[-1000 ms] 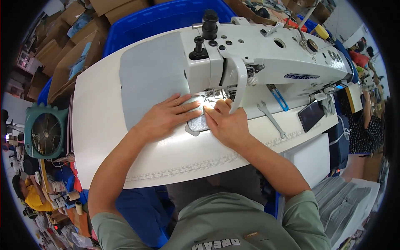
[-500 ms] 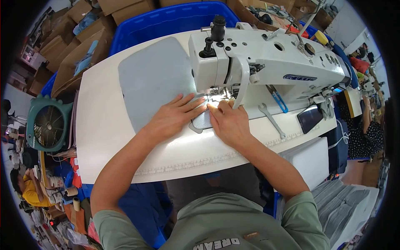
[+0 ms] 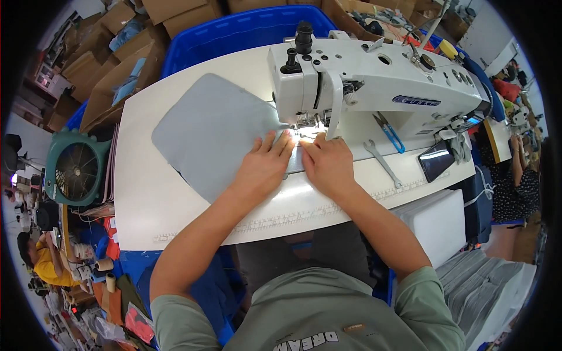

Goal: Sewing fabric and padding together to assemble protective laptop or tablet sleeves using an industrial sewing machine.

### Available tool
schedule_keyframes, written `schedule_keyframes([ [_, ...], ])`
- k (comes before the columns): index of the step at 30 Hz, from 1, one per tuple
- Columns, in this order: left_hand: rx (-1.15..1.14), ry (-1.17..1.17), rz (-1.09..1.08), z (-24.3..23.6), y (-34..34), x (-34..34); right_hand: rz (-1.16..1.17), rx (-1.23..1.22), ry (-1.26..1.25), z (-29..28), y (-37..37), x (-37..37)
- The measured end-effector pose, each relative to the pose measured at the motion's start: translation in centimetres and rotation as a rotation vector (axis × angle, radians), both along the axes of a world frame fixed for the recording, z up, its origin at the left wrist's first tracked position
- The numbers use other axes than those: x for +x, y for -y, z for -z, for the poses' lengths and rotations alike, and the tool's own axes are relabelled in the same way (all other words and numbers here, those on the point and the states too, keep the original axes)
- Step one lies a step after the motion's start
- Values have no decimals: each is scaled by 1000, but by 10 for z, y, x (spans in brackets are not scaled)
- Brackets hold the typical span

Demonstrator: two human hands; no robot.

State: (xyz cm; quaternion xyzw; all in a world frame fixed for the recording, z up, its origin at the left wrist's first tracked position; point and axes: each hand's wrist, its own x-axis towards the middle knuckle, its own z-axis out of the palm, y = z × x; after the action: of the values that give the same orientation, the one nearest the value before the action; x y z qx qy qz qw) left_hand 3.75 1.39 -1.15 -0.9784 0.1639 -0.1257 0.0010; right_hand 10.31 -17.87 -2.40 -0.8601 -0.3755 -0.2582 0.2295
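Note:
A grey, round-cornered fabric piece (image 3: 202,131) lies turned diagonally on the white table, one corner under the lit needle area of a white sewing machine (image 3: 380,73). My left hand (image 3: 263,167) rests on the fabric, fingers stretched flat, fingertips just left of the presser foot. My right hand (image 3: 328,167) is just right of it, with fingers bent and thumb close to the index finger at the glare-lit edge; what they pinch is hard to make out. A wrench (image 3: 383,164), blue-handled scissors (image 3: 391,131) and a black phone (image 3: 434,161) lie to the right.
Behind the table are a blue bin (image 3: 175,47) and cardboard boxes (image 3: 88,67). A green fan (image 3: 76,167) stands at the left. A co-worker in yellow (image 3: 55,266) is at lower left, another in dotted clothing (image 3: 512,187) at far right. White stacked sheets (image 3: 486,292) sit lower right.
The fabric has rotated, its outer side swinging leftward and toward me. My left hand has moved right, its fingers now pointing more forward. My right hand has shifted slightly right.

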Motion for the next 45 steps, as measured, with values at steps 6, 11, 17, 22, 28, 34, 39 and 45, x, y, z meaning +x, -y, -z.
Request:
schedule_keyframes([
  [6,84,149,-156,15,41,1,17,14,-110,-1,5,1],
  [11,76,115,-320,6,77,5,118,-115,-287,-14,21,-19],
  [17,79,-490,-93,-72,41,22,-103,-2,-399,-25,48,-107],
  [22,-541,-133,142,-29,-30,23,-259,168,-333,-20,36,-117],
  [28,-318,33,184,-8,-8,12,-380,-44,-311,3,37,-109],
  [34,-251,105,87,-2,3,1,-337,91,-262,0,38,-108],
  [39,-210,144,-13,1,25,2,-333,106,-286,0,51,-97],
  [45,-197,183,-113,6,36,1,-310,108,-301,-1,57,-88],
])
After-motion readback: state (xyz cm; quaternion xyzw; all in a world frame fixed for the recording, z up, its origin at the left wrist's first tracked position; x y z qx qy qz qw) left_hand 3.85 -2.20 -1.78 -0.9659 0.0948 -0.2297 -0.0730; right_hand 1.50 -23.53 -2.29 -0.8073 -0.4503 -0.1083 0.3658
